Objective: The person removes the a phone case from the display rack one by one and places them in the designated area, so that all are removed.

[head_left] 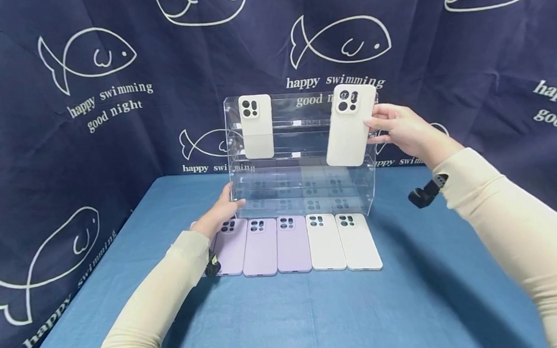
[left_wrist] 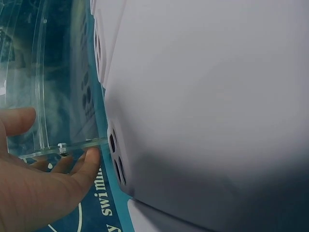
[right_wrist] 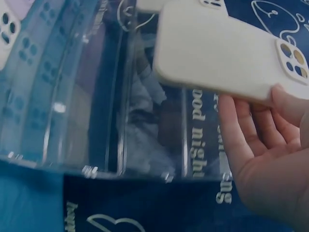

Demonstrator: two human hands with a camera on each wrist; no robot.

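Note:
A clear tiered acrylic display stand point(head_left: 304, 194) stands on the table. My left hand point(head_left: 220, 210) grips its lower left side; in the left wrist view the thumb point(left_wrist: 19, 121) and fingers point(left_wrist: 89, 162) lie on either side of the clear side panel point(left_wrist: 79, 146). At the stand's upper right, my right hand point(head_left: 401, 130) holds a white phone case point(head_left: 349, 139) by its right edge, slightly tilted, camera cutouts at the top. In the right wrist view, thumb and fingers pinch this case point(right_wrist: 207, 53) along its edge. Another white phone case point(head_left: 258, 132) leans upright on the stand's upper left.
In front of the stand lies a row of phone cases, with purple ones point(head_left: 260, 253) on the left and two white ones point(head_left: 326, 246) on the right. My left forearm partly covers the row's left end. Blue cloth point(head_left: 279, 319) covers the table; a patterned navy curtain point(head_left: 231, 53) hangs behind.

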